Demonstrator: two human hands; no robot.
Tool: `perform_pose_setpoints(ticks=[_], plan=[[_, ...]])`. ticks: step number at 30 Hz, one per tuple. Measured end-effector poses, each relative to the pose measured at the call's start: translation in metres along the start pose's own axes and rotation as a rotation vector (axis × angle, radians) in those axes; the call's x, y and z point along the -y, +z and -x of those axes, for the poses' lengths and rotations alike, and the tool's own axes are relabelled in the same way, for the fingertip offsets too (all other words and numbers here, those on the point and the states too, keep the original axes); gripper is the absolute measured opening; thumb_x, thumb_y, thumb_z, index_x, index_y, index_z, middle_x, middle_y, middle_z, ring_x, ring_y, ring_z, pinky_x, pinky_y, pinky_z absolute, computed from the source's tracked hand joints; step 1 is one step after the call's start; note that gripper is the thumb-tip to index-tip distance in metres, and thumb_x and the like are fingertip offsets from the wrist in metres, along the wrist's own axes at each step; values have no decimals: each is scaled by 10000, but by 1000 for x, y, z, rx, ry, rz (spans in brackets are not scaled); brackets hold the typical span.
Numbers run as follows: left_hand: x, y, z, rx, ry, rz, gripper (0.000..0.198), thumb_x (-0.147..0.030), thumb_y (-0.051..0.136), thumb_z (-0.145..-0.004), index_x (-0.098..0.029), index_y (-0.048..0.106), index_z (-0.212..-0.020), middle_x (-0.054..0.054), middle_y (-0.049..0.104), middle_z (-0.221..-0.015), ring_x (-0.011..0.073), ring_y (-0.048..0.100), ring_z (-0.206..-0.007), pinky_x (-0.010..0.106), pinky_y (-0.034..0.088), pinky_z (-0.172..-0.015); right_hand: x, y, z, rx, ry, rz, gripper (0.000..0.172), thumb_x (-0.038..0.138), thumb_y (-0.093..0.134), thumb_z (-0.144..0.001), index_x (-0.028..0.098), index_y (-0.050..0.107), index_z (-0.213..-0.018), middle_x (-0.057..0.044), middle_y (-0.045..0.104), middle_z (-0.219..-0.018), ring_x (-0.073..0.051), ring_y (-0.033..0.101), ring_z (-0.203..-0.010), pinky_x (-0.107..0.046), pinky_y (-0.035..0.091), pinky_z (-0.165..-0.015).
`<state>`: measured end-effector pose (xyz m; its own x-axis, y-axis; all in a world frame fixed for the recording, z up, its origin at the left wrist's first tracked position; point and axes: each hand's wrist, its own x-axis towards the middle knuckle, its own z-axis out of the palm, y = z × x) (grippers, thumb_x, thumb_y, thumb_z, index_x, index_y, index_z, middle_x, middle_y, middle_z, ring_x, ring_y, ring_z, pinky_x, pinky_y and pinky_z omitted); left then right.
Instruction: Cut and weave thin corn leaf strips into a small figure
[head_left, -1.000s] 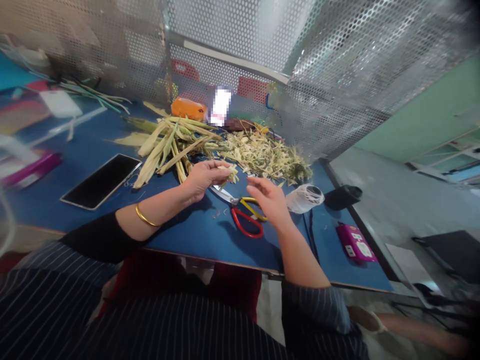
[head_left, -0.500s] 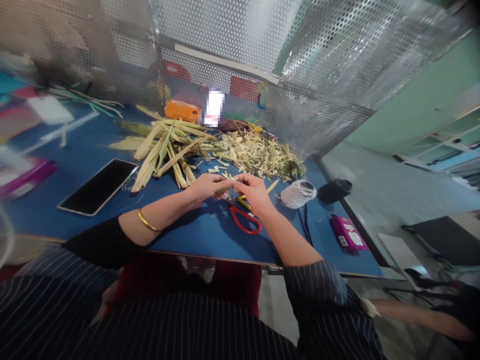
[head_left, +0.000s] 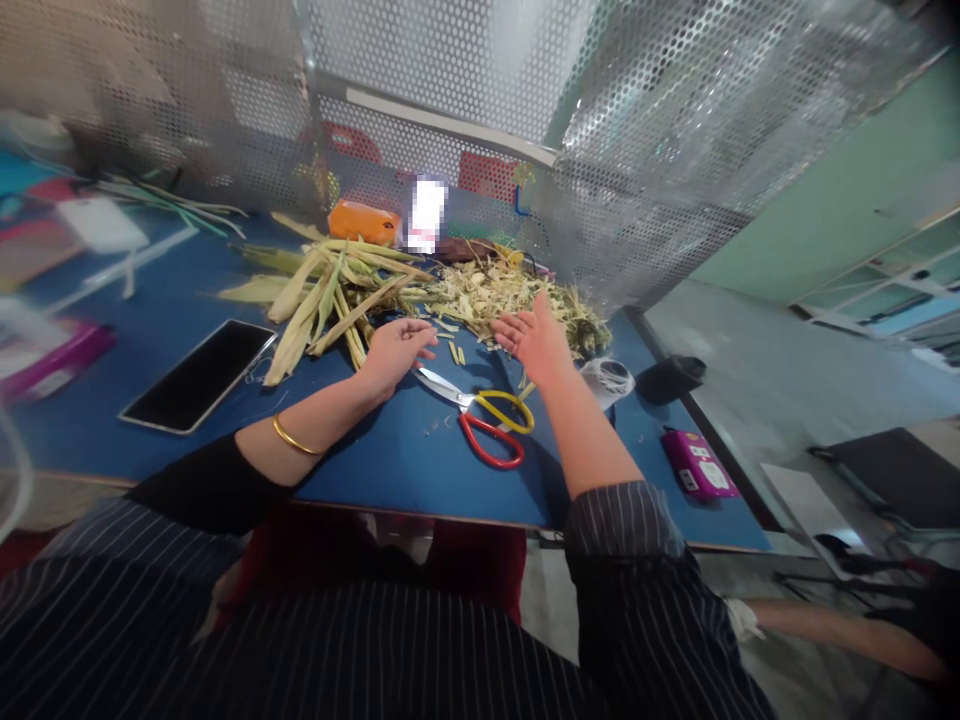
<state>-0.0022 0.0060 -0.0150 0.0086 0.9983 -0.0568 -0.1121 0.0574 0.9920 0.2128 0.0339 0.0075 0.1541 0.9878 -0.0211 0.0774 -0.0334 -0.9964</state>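
When looking down past the dark striped clothing (head_left: 375, 650), can see first the bare near part of the blue table (head_left: 420, 475); at its right side, can see a purple packet (head_left: 701, 463); more to the middle, can find the scissors (head_left: 465, 402), lying flat with handles turned to the right and blades pointing left; at the left, notice a phone (head_left: 199, 375) with black screen, also lying flat; above a gold bracelet (head_left: 294, 437), see the left hand (head_left: 399, 352) loosely bent, half opened, near the tip of the blades; well apart from it, see the right hand (head_left: 534, 340) opened wide, palm turned to the left, thumb up; behind the right forearm (head_left: 600, 440), see a white spool (head_left: 611, 379), partly hidden, near a black roll (head_left: 671, 380); between both hands, notice short cut strips (head_left: 457, 354) on the table; beyond, see long dried leaves (head_left: 300, 300) heaped at left, and, touching them, a pile of pale shredded pieces (head_left: 484, 297); behind these, see an orange packet (head_left: 364, 222) beside a bright blurred screen (head_left: 426, 213); farthest, see a perforated sheet (head_left: 450, 50), standing like a wall.
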Motion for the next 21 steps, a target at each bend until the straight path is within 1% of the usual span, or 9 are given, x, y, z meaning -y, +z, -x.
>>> perform_pose_setpoints(ticks=[2,3,5,6,8,11,16,18,21], plan=[[-1,0,0,-3,-27,17,167,-227,737,-731,-159,671,-868,79,717,-822,125,643,-614,225,443,-520,0,-5,11,-20,-55,236,487,601,542,-785,175,576,-1018,-75,646,-922,-167,648,-744,-282,492,-627],[-1,0,1,3,-33,18,155,-200,729,-726,-157,672,-864,76,717,-816,124,642,-615,225,443,-521,0,-7,22,68,-125,410,425,541,576,-777,177,591,-995,-54,647,-875,-160,633,-728,-282,480,-651],[-3,1,2,6,-22,14,147,-171,712,-719,-154,679,-862,73,717,-809,122,641,-614,224,438,-520,0,-11,49,323,-238,830,322,433,627,-750,183,625,-952,-38,656,-815,-167,606,-731,-300,461,-706],[-4,1,3,0,-7,12,150,-166,706,-717,-152,683,-864,71,715,-803,121,641,-615,225,436,-521,0,-12,63,405,-267,1014,335,393,635,-738,180,627,-996,-53,666,-849,-183,609,-750,-309,450,-710],[-5,0,3,-22,36,7,150,-164,691,-718,-149,688,-867,67,712,-791,122,641,-617,227,441,-529,-1,-13,87,449,-337,1254,479,347,636,-722,155,586,-1158,-127,653,-1035,-231,618,-846,-319,434,-709],[-4,-1,1,-31,111,-28,120,-173,655,-736,-150,692,-848,60,708,-769,127,642,-614,235,452,-541,-4,-12,103,508,-392,1368,591,267,581,-739,141,504,-1311,-153,621,-1080,-250,613,-906,-315,417,-733],[0,-3,-2,3,319,-200,100,-201,619,-763,-177,709,-797,38,708,-726,136,641,-603,257,480,-610,-11,-16,95,543,-373,1355,587,286,600,-742,205,526,-1318,-89,596,-982,-195,587,-790,-282,393,-697],[-3,-7,-6,-8,406,-286,116,-211,612,-776,-185,721,-802,37,713,-739,139,640,-628,263,480,-645,-16,-19,89,480,-346,1354,579,294,606,-747,201,530,-1314,-88,596,-992,-182,577,-761,-283,394,-702],[-19,-24,-17,-56,498,-382,139,-221,615,-783,-186,739,-834,43,712,-745,148,623,-675,271,469,-685,-22,-24,81,213,-297,1409,487,322,565,-801,147,562,-1255,-123,608,-997,-219,588,-800,-307,400,-708]])
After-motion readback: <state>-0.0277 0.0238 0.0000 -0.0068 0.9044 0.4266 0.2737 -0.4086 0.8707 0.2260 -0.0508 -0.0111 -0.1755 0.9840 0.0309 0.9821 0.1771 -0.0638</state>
